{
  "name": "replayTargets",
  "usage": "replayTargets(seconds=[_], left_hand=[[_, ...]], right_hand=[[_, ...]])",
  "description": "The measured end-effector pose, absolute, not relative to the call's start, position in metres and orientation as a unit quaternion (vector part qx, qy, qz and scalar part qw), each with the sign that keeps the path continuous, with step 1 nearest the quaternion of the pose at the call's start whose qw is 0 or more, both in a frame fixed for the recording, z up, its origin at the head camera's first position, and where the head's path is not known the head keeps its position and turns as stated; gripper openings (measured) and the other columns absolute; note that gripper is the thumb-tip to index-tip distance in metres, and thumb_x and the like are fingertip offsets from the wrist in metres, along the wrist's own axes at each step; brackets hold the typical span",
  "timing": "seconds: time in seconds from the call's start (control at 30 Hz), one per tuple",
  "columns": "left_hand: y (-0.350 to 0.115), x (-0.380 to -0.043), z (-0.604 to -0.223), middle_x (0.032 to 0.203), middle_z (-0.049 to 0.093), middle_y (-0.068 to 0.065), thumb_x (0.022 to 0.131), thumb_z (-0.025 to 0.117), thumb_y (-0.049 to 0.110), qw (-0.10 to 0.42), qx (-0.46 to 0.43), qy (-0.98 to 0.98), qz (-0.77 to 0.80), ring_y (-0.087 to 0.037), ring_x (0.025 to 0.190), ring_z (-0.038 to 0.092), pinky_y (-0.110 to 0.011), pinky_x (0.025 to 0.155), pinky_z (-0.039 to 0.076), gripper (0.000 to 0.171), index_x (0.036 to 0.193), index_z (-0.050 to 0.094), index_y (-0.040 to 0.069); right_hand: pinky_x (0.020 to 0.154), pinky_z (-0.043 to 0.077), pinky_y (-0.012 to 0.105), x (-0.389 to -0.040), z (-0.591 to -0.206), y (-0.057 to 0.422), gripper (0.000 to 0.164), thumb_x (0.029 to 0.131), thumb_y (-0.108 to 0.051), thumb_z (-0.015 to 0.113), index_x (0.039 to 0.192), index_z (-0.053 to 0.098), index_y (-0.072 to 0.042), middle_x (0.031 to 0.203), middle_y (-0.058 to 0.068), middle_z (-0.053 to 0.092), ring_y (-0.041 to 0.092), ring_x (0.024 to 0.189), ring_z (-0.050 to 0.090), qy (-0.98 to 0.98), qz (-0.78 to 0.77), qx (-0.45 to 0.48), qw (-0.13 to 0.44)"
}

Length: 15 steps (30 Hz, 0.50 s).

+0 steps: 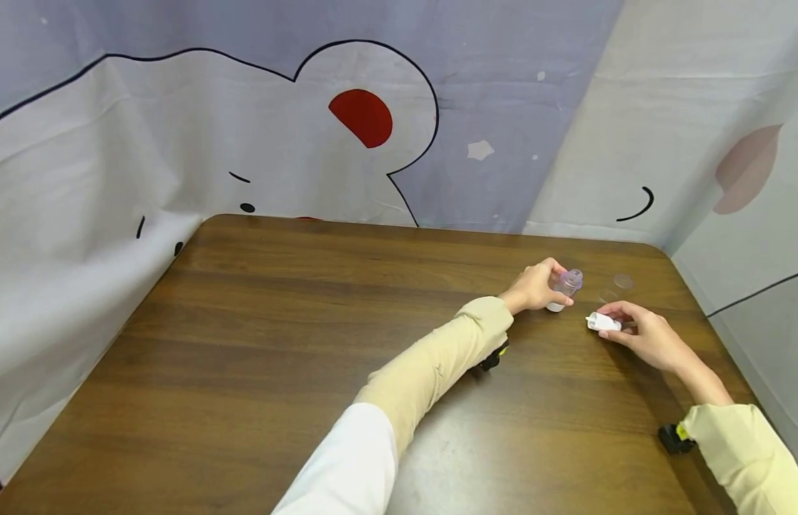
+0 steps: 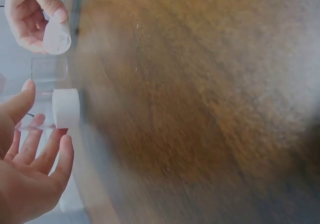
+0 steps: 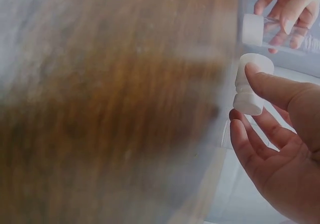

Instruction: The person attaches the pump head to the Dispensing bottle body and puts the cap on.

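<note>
My left hand [image 1: 534,285] grips a small clear bottle [image 1: 569,281] with a pale purple rim and a white base [image 2: 66,108]. The bottle is upright near the table's far right corner, thumb on one side and fingers on the other. To its right, my right hand [image 1: 650,336] pinches a small white plastic piece [image 1: 603,322], held sideways just above the table. In the right wrist view this white piece [image 3: 253,84] is cylindrical with a narrow groove near one end; my thumb presses on it. The two held things are apart.
Behind my right hand stand two clear, round, see-through pieces [image 1: 623,281], one a colourless cylinder [image 2: 49,69] in the left wrist view. The brown wooden table [image 1: 277,343] extends to the left. A printed cloth [image 1: 244,129] hangs along its far and right edges.
</note>
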<state>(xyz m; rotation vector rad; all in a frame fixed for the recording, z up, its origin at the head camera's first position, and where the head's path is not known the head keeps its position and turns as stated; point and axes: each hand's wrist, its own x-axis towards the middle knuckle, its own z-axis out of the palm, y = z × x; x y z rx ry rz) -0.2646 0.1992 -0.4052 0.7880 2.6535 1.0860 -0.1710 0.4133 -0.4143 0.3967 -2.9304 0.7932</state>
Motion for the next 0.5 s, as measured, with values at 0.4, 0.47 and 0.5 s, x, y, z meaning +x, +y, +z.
replayTargets(seconds=[0.4, 0.47, 0.5], left_hand=[[0.1922, -0.2643, -0.4091, 0.121, 0.067, 0.003, 0.077, 0.081, 0.031, 0.092, 0.266, 0.887, 0.367, -0.006, 0.109, 0.062, -0.008, 0.081, 0.040, 0.053, 0.121, 0.056, 0.015], [0.1911, -0.2640, -0.4096, 0.122, 0.067, 0.003, 0.078, 0.081, 0.030, 0.095, 0.267, 0.884, 0.371, -0.007, 0.110, 0.062, -0.009, 0.083, 0.041, 0.053, 0.122, 0.056, 0.015], [0.1907, -0.2636, -0.4097, 0.122, 0.067, 0.003, 0.078, 0.081, 0.030, 0.097, 0.267, 0.883, 0.374, -0.006, 0.110, 0.062, -0.009, 0.084, 0.041, 0.053, 0.122, 0.056, 0.015]], right_hand=[[0.064, 0.046, 0.006, -0.1682, -0.4100, 0.4133, 0.031, 0.086, -0.012, 0.072, 0.112, 0.061, 0.001, 0.099, 0.018, 0.065, -0.016, 0.081, 0.047, -0.954, 0.273, 0.120, 0.038], [0.065, 0.046, 0.006, -0.1673, -0.4084, 0.4126, 0.031, 0.086, -0.013, 0.072, 0.112, 0.061, 0.000, 0.100, 0.018, 0.066, -0.016, 0.081, 0.048, -0.954, 0.275, 0.115, 0.038], [0.065, 0.046, 0.006, -0.1669, -0.4074, 0.4121, 0.031, 0.086, -0.013, 0.072, 0.112, 0.061, 0.000, 0.100, 0.018, 0.066, -0.016, 0.081, 0.049, -0.954, 0.276, 0.112, 0.039]])
